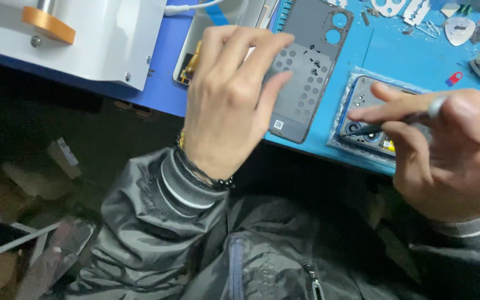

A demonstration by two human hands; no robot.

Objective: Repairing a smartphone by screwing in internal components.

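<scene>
Blue work mat under everything, white machine at the far left. My left hand hovers open, fingers spread, over the grey phone back cover — holding nothing. My right hand pinches a slim tool, its tip on the opened phone near the mat's edge.

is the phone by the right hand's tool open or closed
Open: the phone lies with its insides bare, and the grey back cover lies apart, under the left hand.
</scene>
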